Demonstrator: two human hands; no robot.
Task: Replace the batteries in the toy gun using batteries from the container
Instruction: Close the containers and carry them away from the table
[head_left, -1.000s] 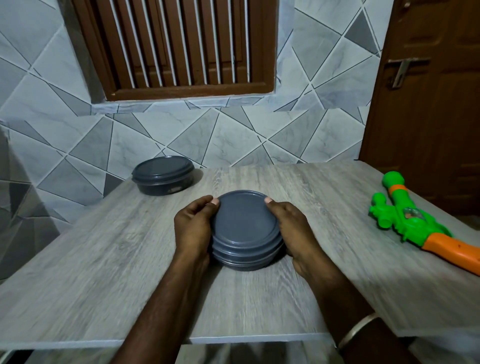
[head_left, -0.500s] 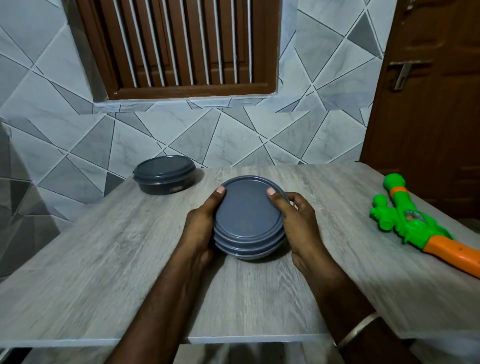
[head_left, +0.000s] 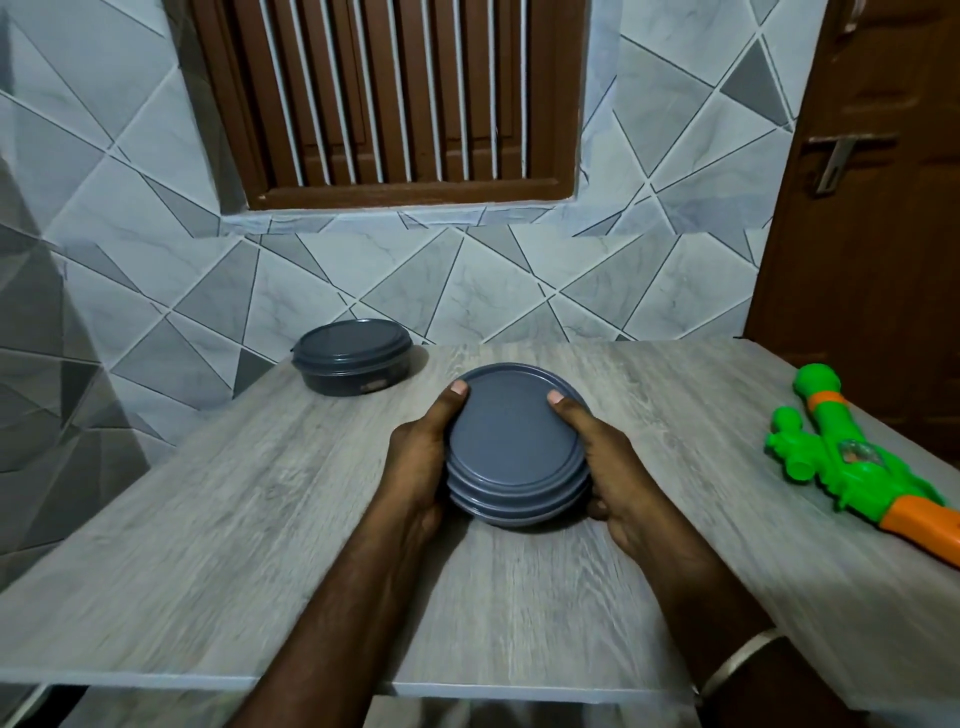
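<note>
Round grey plastic container (head_left: 514, 447), lidded, ridged rim, is clamped mid-way across the wood-grain desk (head_left: 249, 530) between left hand (head_left: 415, 467) and right hand (head_left: 615, 470). Fingers are curled round its sides, thumbs laid on the lid. Green-orange toy gun (head_left: 852, 462) is seen at the desk's right edge.

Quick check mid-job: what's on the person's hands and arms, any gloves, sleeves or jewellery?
No gloves: the left hand and right hand are bare, with short, plain nails. The left forearm and right forearm are bare, no sleeves in view. The only thing worn is a thin, pale metallic bangle round the right wrist. No watch or rings show.
</note>
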